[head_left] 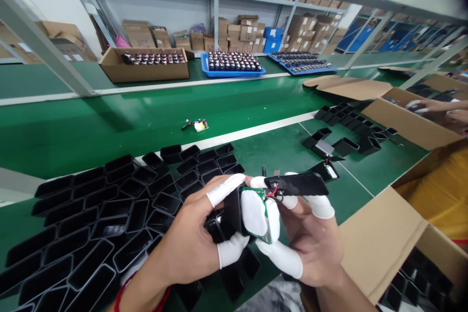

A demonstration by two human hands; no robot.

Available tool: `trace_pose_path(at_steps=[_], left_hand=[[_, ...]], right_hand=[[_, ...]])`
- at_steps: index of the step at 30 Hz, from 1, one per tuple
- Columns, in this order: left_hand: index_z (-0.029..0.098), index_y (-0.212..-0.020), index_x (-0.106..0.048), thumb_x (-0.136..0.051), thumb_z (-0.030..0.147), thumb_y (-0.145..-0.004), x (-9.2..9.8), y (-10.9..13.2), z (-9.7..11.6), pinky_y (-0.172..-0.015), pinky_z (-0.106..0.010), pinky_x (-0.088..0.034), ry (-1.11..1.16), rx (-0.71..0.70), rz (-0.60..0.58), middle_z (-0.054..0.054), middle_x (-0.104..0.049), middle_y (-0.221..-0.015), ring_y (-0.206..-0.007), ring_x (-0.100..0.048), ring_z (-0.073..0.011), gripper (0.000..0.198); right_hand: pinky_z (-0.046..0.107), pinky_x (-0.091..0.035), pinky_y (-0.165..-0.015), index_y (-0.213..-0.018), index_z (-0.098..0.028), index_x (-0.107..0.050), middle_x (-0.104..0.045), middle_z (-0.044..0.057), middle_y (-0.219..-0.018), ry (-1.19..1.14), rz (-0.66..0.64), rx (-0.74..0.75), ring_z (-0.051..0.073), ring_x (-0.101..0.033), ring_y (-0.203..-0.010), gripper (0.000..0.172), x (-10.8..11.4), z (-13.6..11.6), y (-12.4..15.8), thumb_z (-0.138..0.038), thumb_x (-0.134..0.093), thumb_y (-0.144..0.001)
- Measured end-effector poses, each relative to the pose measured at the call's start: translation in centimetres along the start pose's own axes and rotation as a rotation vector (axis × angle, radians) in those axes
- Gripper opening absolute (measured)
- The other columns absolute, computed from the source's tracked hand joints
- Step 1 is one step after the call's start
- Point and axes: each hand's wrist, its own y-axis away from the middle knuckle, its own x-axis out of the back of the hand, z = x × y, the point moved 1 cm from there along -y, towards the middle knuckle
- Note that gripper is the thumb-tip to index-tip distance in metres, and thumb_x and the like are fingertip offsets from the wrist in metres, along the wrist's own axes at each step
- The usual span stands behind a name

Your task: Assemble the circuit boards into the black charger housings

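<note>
My left hand [193, 234], with white finger cots on its fingertips, grips a black plastic case [232, 209] around its sides. At the mouth of that case sits a green circuit board [269, 209] with white padding [254, 213] on its face, partly outside the case. My right hand [310, 239], also in finger cots, closes around the board from the other side. A black end cap [298, 185], joined to the board by short red and black wires, lies across the right fingers. How deep the board reaches into the case is hidden.
Many open black cases [106, 204] crowd the left of the green bench. A loose wired board [199, 125] lies on the green belt. Cardboard boxes [395, 234] stand at right, beside a co-worker's hands [426, 106]. A blue tray [234, 72] of parts stands across the belt.
</note>
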Motion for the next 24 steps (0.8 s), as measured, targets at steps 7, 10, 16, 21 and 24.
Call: trace_pose_path(at_steps=[7,10,16,21,24], left_hand=[[0.035,-0.138,-0.056,-0.075,0.002,-0.070,0.0,0.0,0.2,-0.094,-0.025,-0.058,0.008,-0.014,0.009,-0.001,-0.068,-0.131,-0.117,-0.067,-0.0217,0.079],[0.034,-0.136,-0.058,-0.075,0.001,-0.069,0.0,0.0,0.3,-0.088,-0.022,-0.061,0.055,0.007,0.012,-0.003,-0.068,-0.129,-0.113,-0.069,-0.0217,0.077],[0.035,-0.136,-0.059,-0.075,0.003,-0.070,0.0,0.0,0.5,-0.084,-0.021,-0.061,0.049,0.020,-0.011,-0.002,-0.069,-0.126,-0.110,-0.070,-0.0215,0.075],[0.035,-0.137,-0.056,-0.073,0.003,-0.071,0.1,0.0,0.4,-0.087,-0.025,-0.061,0.003,-0.020,-0.018,-0.003,-0.069,-0.129,-0.115,-0.068,-0.0235,0.075],[0.034,-0.137,-0.056,-0.074,0.003,-0.071,0.1,0.0,0.3,-0.086,-0.025,-0.061,-0.008,-0.026,0.001,-0.004,-0.069,-0.130,-0.115,-0.068,-0.0241,0.075]], right_hand=[[0.041,-0.061,-0.090,-0.146,-0.045,-0.039,-0.075,-0.001,-0.094,0.012,-0.017,-0.005,0.025,-0.075,-0.097,0.084,0.0,0.0,0.1,0.000,-0.068,-0.081],[0.040,-0.063,-0.086,-0.143,-0.042,-0.043,-0.076,0.001,-0.099,0.003,-0.015,-0.041,0.024,-0.076,-0.088,0.080,-0.2,-0.3,-0.1,0.001,-0.069,-0.080],[0.045,-0.057,-0.100,-0.149,-0.041,-0.035,-0.076,0.003,-0.115,0.010,-0.013,-0.002,0.025,-0.071,-0.112,0.088,-0.5,-0.5,0.0,0.004,-0.066,-0.081],[0.045,-0.058,-0.101,-0.150,-0.044,-0.033,-0.076,0.003,-0.116,0.076,-0.019,0.018,0.028,-0.074,-0.107,0.098,-0.7,-0.8,0.0,0.002,-0.077,-0.075],[0.046,-0.054,-0.105,-0.150,-0.038,-0.035,-0.077,0.005,-0.115,0.104,-0.040,-0.023,0.030,-0.072,-0.112,0.096,-0.6,-1.0,0.0,-0.001,-0.080,-0.074]])
